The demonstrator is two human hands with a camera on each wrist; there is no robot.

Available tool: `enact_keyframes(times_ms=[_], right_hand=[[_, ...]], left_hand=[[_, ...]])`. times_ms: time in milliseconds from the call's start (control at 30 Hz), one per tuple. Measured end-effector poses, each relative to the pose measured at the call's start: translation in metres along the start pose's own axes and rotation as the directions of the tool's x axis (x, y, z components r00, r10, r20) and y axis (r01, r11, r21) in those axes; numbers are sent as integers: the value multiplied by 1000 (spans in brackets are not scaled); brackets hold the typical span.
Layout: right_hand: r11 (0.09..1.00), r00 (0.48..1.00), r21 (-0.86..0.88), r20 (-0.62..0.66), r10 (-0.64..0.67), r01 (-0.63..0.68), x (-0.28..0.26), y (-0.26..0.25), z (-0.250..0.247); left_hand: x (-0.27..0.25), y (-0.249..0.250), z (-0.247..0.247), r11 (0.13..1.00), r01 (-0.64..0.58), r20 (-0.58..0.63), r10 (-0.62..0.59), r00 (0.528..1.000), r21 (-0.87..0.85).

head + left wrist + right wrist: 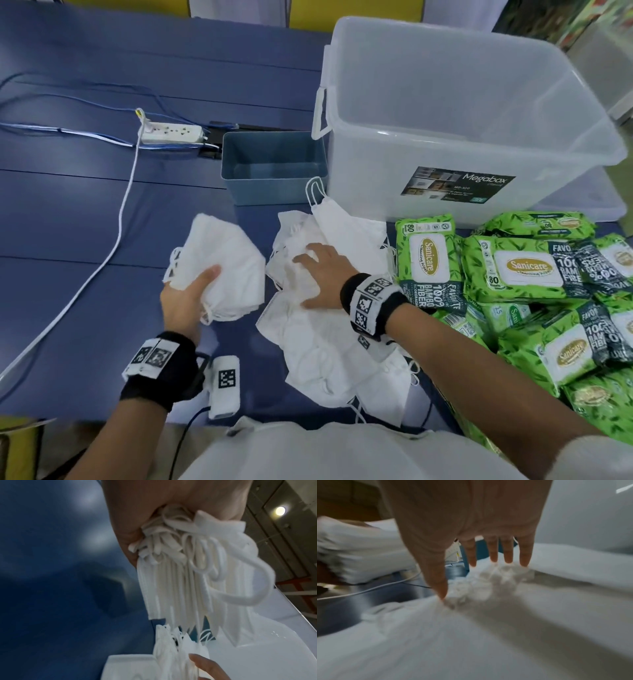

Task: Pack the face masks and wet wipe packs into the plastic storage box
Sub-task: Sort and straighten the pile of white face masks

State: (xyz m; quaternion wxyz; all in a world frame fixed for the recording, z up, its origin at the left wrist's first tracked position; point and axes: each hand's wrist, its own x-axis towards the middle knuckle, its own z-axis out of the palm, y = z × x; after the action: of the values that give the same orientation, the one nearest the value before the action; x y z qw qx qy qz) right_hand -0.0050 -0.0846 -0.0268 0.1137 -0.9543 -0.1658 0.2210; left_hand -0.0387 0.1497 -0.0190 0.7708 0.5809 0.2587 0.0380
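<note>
Over blue table (85, 222), left hand (185, 301) grips mask stack (222, 267).

Blue table surface (85, 222) carries all items. White power strip (171, 133) lies at 10 o'clock, blue cables (68, 128) running left from it. A white cord (120, 212) trails from it toward 7 o'clock. A small teal bin (274, 168), open-topped, stands at 12 o'clock.

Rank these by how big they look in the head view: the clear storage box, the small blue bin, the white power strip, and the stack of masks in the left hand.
1. clear storage box
2. small blue bin and stack of masks look close in size; the stack sits nearer the camera, so unranked.
3. white power strip
</note>
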Motion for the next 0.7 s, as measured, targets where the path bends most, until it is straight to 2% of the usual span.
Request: enact_keyframes(times_ms=[67,167,300,500,600,667,700], right_hand=[[993,996,-79,-18,84,-85,8,6,8],[970,969,17,-51,241,-241,21,7,9],[950,947,-17,-88,310,-312,39,7,5],[940,937,-105,-170,304,-324,49,17,-13],[948,937,9,-152,315,-318,48,29,-25],[965,953,72,-152,262,-254,43,29,-29],[981,968,54,-165,191,-185,40,23,-32]], left_hand=[[-2,-5,-12,999,36,-53,-38,998,-35],[-5,-7,-19,995,64,-32,-66,997,-79],[-9,-5,-16,994,81,-12,-82,997,-76],[-12,-4,-15,991,105,-10,-106,994,-82],[-13,-4,-18,993,90,4,-90,996,-76],[-12,-4,-20,994,79,1,-79,997,-78],[-11,-3,-20,994,76,-2,-76,997,-82]])
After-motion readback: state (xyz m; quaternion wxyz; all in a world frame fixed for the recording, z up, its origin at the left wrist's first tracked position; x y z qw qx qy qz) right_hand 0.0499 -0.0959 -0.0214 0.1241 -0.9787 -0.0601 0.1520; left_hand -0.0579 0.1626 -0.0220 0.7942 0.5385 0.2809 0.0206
